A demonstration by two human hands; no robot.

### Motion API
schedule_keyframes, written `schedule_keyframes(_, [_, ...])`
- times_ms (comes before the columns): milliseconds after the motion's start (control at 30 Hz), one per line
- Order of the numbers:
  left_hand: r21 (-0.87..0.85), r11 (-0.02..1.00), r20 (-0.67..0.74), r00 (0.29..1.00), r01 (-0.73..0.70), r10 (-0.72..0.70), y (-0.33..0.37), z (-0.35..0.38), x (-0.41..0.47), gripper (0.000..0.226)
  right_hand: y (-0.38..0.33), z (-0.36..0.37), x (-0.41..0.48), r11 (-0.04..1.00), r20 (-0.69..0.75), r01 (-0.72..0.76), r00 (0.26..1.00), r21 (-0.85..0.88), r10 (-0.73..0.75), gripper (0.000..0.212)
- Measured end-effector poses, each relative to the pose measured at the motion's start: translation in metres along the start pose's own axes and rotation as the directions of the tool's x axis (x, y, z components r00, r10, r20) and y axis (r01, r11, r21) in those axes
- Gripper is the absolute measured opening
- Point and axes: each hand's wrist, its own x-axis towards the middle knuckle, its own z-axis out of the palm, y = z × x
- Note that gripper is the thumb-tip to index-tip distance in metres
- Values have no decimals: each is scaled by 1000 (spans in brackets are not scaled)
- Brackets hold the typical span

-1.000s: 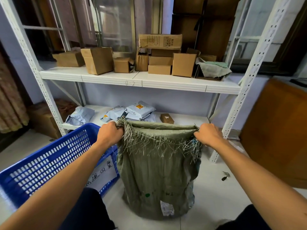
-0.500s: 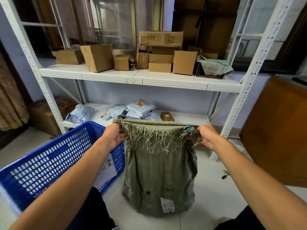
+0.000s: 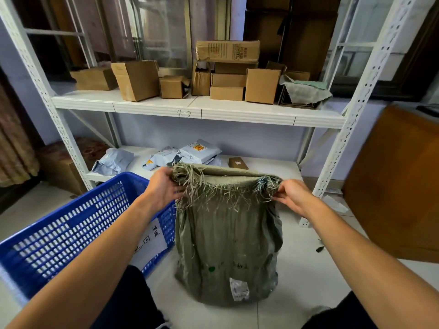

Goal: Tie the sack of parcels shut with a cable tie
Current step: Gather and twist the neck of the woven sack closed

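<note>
A grey-green woven sack stands upright on the tiled floor, its frayed mouth stretched flat at the top. My left hand grips the left corner of the mouth, fingers curled into the fringe. At the right corner my right hand pinches the bunched fabric between thumb and fingertips. The sack's contents are hidden. No cable tie shows anywhere in view.
A blue plastic crate with a paper label stands touching the sack's left side. Behind is a white metal rack with cardboard boxes above and grey mail bags below. A wooden panel leans at the right.
Both hands have moved inward along the sack's mouth, narrowing it. The right hand went from a full fist to a fingertip pinch on the bunched corner.
</note>
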Motion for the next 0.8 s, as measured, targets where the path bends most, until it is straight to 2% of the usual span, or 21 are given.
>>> schedule_keyframes(67, [95,995,-67,998,1,6,-3,1,3,35,2,-1,1,979,2,62,998,-194,-63,19])
schedule_keyframes(133, [184,983,-60,998,1,10,-5,3,0,25,5,-3,2,892,0,119,991,-436,-133,16])
schedule_keyframes(233, [269,963,-27,999,-21,29,-4,4,-5,12,7,-8,-1,673,15,198,964,-713,-267,15])
schedule_keyframes(300, [293,956,-12,999,-32,37,-5,1,-6,13,8,-12,-2,503,44,230,934,-833,-355,12])
schedule_keyframes(433, [412,911,13,999,-33,30,-2,-5,-8,18,9,-15,-3,288,101,246,894,-926,-437,13])
schedule_keyframes(533, [456,890,17,999,21,-32,3,-7,-7,23,8,-15,-6,104,182,245,891,-964,-415,19])
schedule_keyframes(600, [507,860,16,997,52,-69,7,-9,-7,22,7,-15,-10,22,217,248,884,-969,-413,22])
schedule_keyframes(700, [670,741,19,996,53,-89,9,-6,-9,20,7,-14,-15,-57,254,255,867,-965,-428,25])
schedule_keyframes(800, [792,609,-19,999,39,-39,6,1,-11,17,5,-8,-19,-137,282,247,857,-959,-431,33])
